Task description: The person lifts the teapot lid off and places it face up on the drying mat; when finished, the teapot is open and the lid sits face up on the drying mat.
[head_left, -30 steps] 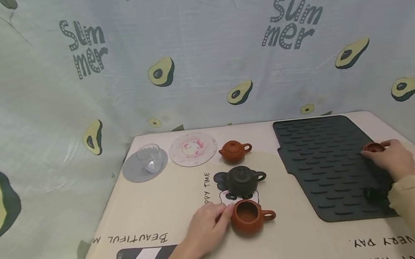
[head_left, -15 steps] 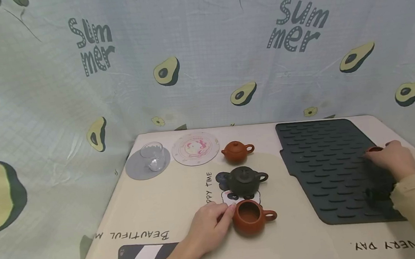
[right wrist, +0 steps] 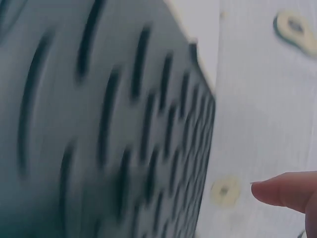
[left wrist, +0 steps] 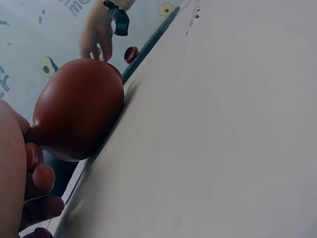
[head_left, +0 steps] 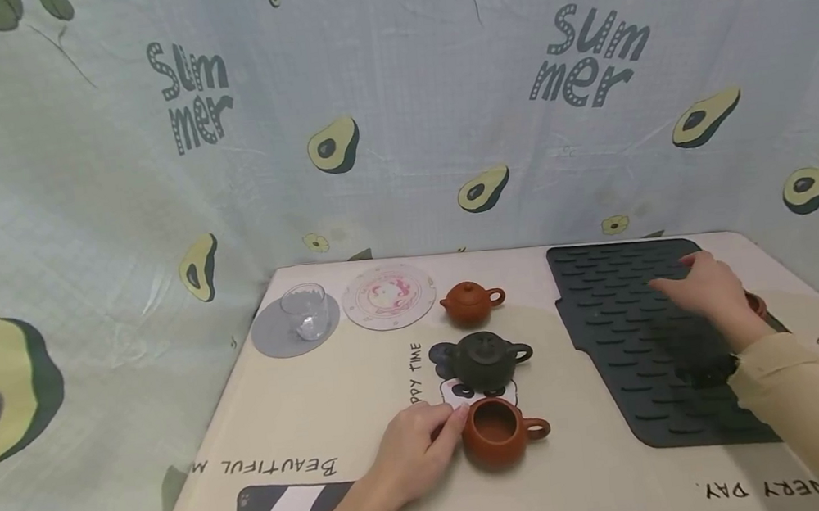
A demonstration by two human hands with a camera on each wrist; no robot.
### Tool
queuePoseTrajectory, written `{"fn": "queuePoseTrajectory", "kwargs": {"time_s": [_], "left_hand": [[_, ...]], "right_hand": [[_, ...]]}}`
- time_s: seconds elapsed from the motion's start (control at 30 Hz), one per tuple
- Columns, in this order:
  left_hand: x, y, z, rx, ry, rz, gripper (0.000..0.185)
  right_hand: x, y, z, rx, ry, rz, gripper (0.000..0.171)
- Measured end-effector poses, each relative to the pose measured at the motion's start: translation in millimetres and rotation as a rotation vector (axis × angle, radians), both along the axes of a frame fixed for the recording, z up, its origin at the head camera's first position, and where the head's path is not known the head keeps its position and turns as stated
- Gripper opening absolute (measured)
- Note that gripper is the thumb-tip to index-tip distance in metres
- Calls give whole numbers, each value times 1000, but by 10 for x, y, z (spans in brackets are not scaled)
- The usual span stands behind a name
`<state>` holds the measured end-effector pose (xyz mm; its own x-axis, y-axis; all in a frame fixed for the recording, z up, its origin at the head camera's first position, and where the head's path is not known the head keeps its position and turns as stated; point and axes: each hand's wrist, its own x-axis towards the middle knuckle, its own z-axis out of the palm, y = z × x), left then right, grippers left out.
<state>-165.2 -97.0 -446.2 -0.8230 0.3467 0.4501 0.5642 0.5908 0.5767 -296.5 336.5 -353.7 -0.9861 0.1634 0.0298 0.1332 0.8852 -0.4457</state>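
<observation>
A reddish-brown teapot point(head_left: 496, 435) without its lid stands at the front middle of the table, its dark inside showing and its handle pointing right. My left hand point(head_left: 416, 444) pinches its spout between thumb and fingers; the left wrist view shows this grip beside the teapot's round body point(left wrist: 79, 109). Over the dark ribbed mat point(head_left: 624, 333), my right hand point(head_left: 709, 292) holds nothing, thumb and fingers apart. A small reddish-brown teapot lid point(head_left: 756, 304) sits at the mat's right edge, partly hidden behind the right wrist.
Behind the lidless teapot stand a black teapot point(head_left: 485, 361) and a smaller reddish-brown teapot point(head_left: 469, 303), both lidded. A clear glass cup point(head_left: 307, 313) sits on a grey round coaster point(head_left: 272, 334) at the back left. Next to it lies a pink-patterned round mat point(head_left: 363, 313).
My right hand has let go of the teapot lid at the mat's right edge and moved left over the mat. The left hand keeps its hold on the spout.
</observation>
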Motion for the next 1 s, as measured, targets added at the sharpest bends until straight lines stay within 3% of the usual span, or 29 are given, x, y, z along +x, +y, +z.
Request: {"fn": "queuePoseTrajectory", "kwargs": {"time_s": [0.3, 0.53, 0.8, 1.0], "left_hand": [[-3, -38, -7, -8, -16, 1, 45], [-11, -11, -1, 0, 5, -5, 45], [-72, 22, 3, 26, 10, 74, 43], [-247, 74, 48, 57, -6, 148, 42]], "right_hand": [[-49, -827, -12, -117, 3, 183, 74], [87, -1453, -120, -228, 19, 264, 67], [242, -1945, -197, -326, 24, 391, 59], [317, -2062, -178, -355, 52, 454, 48]]}}
